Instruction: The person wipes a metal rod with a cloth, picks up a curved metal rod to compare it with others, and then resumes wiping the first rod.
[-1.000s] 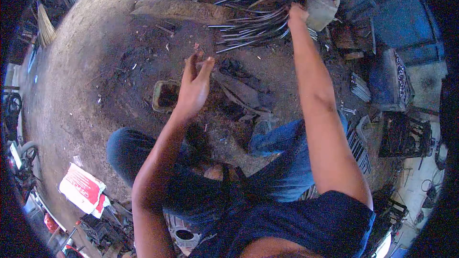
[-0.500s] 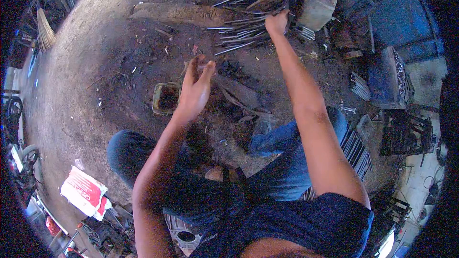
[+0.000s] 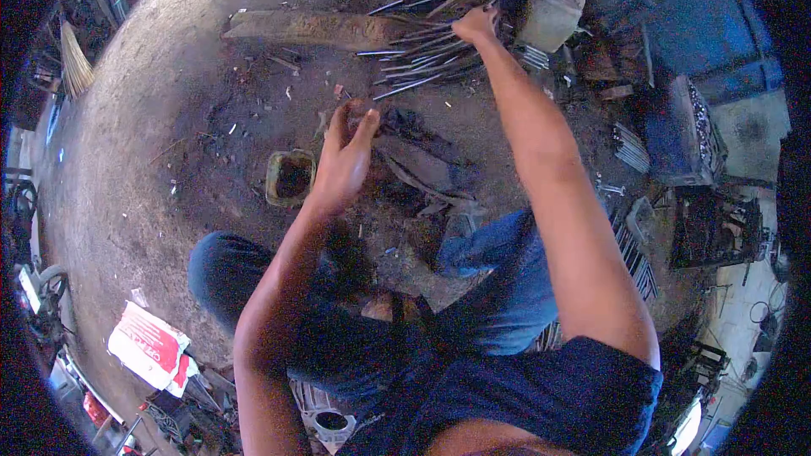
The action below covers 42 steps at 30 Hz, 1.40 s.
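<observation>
The right hand (image 3: 476, 25) stretches out over a pile of thin metal rods (image 3: 427, 57) on the dirt floor (image 3: 152, 135), its grip too small to make out, with a pale jerrycan (image 3: 551, 15) near it on the right. The left hand (image 3: 345, 165) is closer to the body, thumb spread from the curled fingers; whether it holds anything is unclear. An open container (image 3: 272, 179) with a dark inside sits just left of it. A white-and-red bag (image 3: 145, 344) lies at lower left, well apart from both hands
</observation>
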{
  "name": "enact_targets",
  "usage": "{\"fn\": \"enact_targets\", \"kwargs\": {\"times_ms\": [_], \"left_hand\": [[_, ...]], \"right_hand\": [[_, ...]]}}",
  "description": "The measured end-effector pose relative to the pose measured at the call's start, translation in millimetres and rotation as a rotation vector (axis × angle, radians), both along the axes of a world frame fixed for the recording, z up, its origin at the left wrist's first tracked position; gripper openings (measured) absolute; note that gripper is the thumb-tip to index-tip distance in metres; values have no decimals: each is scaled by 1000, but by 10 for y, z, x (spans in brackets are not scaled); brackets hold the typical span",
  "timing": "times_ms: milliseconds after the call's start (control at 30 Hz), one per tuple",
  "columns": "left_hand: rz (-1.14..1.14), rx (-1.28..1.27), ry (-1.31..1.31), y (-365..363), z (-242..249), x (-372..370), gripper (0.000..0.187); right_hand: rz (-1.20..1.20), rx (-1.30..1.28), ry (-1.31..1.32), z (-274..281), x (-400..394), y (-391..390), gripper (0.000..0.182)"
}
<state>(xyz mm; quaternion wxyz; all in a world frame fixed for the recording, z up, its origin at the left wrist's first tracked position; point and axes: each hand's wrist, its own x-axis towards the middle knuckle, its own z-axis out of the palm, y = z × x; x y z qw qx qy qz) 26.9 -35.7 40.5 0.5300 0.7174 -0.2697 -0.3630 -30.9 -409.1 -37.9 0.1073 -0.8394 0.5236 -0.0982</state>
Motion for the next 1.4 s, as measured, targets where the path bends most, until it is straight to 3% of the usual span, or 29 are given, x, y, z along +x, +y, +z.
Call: {"fn": "enact_targets", "kwargs": {"times_ms": [67, 100, 167, 200, 267, 333, 400, 533, 600, 667, 700, 767, 833, 867, 933, 1033, 1233, 1267, 1367, 1400], "left_hand": [[5, -11, -15, 9, 15, -6, 57], [10, -19, -30, 0, 11, 2, 56], [21, -84, -43, -47, -342, 80, 53], [30, -136, -52, -55, -443, 104, 50], [2, -154, 0, -9, -169, 69, 47], [-34, -173, 52, -20, -137, 62, 44], [-28, -292, 135, -112, -364, 141, 38], [-52, -204, 91, -30, 55, 86, 34], [1, 9, 15, 54, 338, -3, 39], [-28, -110, -139, -304, -425, 333, 44], [-45, -220, -286, -327, -396, 323, 48], [-30, -144, -355, -345, -366, 265, 52], [-136, 12, -467, -252, -107, 153, 48], [-136, 0, -470, -283, -169, 149, 48], [-84, -197, -720, -355, -348, 138, 47], [-162, -64, -704, -294, -266, 88, 46], [-207, -120, -795, -301, -453, 180, 45], [-212, -122, -795, -301, -486, 202, 45], [-201, -162, -832, -236, -447, 211, 45], [-205, -225, -840, -216, -424, 203, 44]], "right_hand": [[123, 215, 142, 217, -80, -53, 45], [122, 204, 138, 293, -141, 0, 45], [112, 343, -279, 425, -280, 148, 38], [137, 260, -108, 159, -316, -138, 34], [162, 319, -46, -161, -371, -240, 35], [179, 377, 14, -36, -476, -54, 35], [264, 654, 35, 231, -593, 419, 37], [480, 551, 138, 621, -774, 1032, 50], [519, 507, 99, 688, -927, 1272, 51], [570, 347, 177, 968, -1031, 1682, 53], [559, 341, 176, 995, -1098, 1812, 53], [517, 507, 77, 1061, -1231, 2048, 55], [559, 480, 64, 1132, -1347, 2277, 60], [555, 491, 84, 1158, -1372, 2363, 61], [543, 495, 129, 1251, -1442, 2558, 62], [638, 427, 180, 1445, -1550, 2762, 62], [478, 526, 192, 1720, -1693, 2801, 60], [565, 374, 224, 1597, -1708, 2658, 60], [438, 420, 174, 1871, -1705, 2880, 60], [506, 346, 115, 1858, -1725, 2883, 59]]}}
